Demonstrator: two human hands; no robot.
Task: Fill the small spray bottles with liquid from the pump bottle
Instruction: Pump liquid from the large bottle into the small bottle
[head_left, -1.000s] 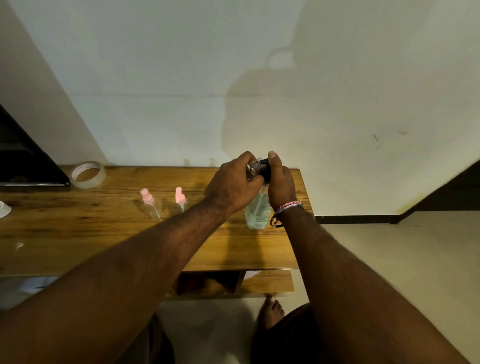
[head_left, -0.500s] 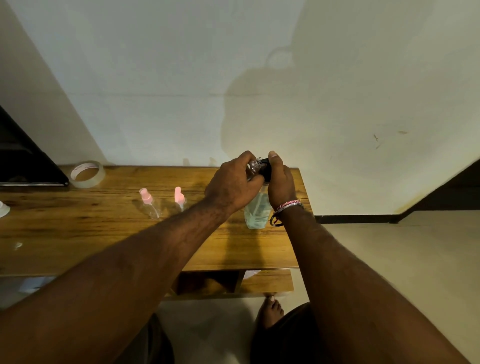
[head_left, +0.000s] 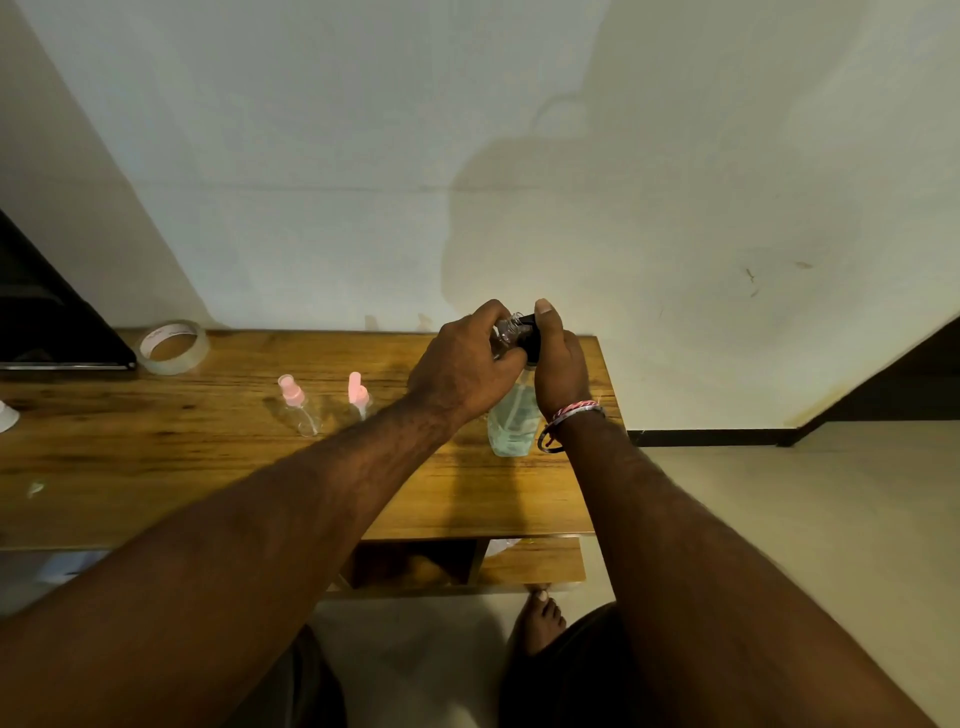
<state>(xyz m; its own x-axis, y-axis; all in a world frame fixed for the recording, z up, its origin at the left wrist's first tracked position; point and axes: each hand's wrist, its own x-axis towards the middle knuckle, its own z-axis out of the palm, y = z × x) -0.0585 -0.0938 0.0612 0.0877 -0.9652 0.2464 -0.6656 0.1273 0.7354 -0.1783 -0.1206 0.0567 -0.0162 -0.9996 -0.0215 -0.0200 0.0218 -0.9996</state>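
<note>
Table (head_left: 156, 467) is bearing pump bottle (head_left: 511, 426) near right edge | right hand (head_left: 561, 364) is pressing black pump head | left hand (head_left: 462, 364) is gripping small clear bottle (head_left: 506, 332) at nozzle | two pink-capped bottles (head_left: 296, 405) are standing capped at left, apparently unfilled.

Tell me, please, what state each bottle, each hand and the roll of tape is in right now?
Large clear pump bottle with black pump head: upright, partly full.
Small clear open bottle: held at the pump.
Clear pink-capped spray bottle: capped, lying down.
Second pink-capped spray bottle: capped, upright.
Clear tape roll: lying flat.
Left hand: grips the small bottle.
Right hand: grips the pump head.
</note>
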